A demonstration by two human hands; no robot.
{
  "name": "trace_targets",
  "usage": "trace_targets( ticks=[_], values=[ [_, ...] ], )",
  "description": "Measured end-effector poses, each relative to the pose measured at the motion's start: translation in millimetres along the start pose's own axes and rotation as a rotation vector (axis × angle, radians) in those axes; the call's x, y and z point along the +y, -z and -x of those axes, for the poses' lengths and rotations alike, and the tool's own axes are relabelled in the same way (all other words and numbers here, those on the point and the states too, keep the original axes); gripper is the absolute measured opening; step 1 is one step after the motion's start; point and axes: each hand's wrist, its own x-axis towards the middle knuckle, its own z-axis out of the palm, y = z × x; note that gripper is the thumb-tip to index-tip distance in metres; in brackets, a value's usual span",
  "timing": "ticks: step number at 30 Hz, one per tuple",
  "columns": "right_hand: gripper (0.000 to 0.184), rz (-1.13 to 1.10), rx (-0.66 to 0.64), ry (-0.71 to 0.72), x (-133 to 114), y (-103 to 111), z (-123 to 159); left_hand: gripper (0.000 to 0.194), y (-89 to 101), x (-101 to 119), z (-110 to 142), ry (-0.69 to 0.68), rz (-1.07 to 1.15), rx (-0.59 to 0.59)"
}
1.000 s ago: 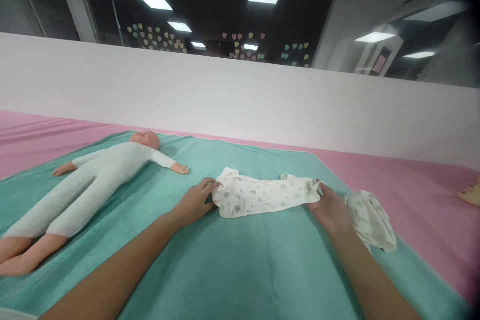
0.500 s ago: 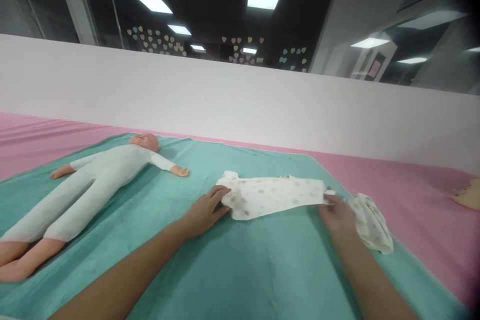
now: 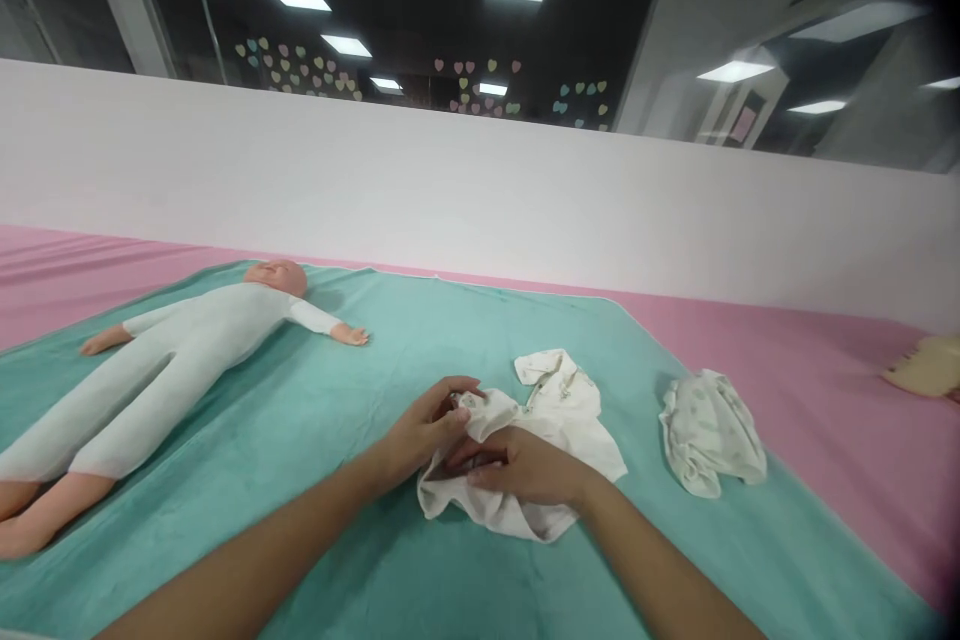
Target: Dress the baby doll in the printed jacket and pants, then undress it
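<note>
A small white baby shirt (image 3: 574, 420) lies bunched on the teal blanket in front of me, its plain side mostly up and what look like small snaps along one edge. My left hand (image 3: 431, 425) pinches a fold of it at the left, thumb over the cloth. My right hand (image 3: 525, 465) lies across the shirt with its fingers curled into the cloth at that same left end; the fingertips are partly hidden in the folds.
A baby doll (image 3: 206, 340) in a pale bodysuit lies on its back at the left. A crumpled printed white cloth (image 3: 712, 435) sits at the right of the teal blanket (image 3: 360, 540). Pink fabric (image 3: 847, 410) surrounds it, with a white wall (image 3: 450, 190) behind. A beige object (image 3: 926, 367) is at the far right.
The shirt was stretched flat sideways between both hands, printed side up. Now it is bunched and its plain side shows. My right hand has moved left, close to my left hand.
</note>
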Motion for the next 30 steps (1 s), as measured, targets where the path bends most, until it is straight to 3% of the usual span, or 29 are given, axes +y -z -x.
trace_targets(
  ticks=[3,8,12,14,18,23,27,30],
  values=[
    [0.025,-0.018,0.08,-0.012,-1,-9,-7,0.052,-2.4,-1,0,0.027,-0.096,-0.047],
    [0.026,-0.001,0.276,-0.005,21,-2,-6,0.054,-1.7,-4,-5,-0.032,-0.484,-0.099],
    [0.046,0.342,0.524,0.079,44,15,-5,0.057,-0.5,-6,-3,-0.037,-0.75,-0.035],
    [0.054,0.494,0.619,0.053,56,27,-1,0.048,1.2,-7,-3,-0.043,-0.774,0.013],
    [0.059,0.701,0.719,-0.079,74,52,13,0.02,8.6,-8,-3,-0.041,-0.731,0.172],
    [0.036,0.83,0.808,-0.234,82,72,26,0.008,23.4,-12,-8,-0.181,-0.667,0.448],
    [0.026,0.736,1.12,-0.246,70,76,32,0.013,36.3,-12,-11,-0.405,-0.601,0.679],
    [0.025,0.666,1.35,-0.101,50,72,39,0.021,45.2,-5,-10,-0.505,-0.553,0.768]
  ],
)
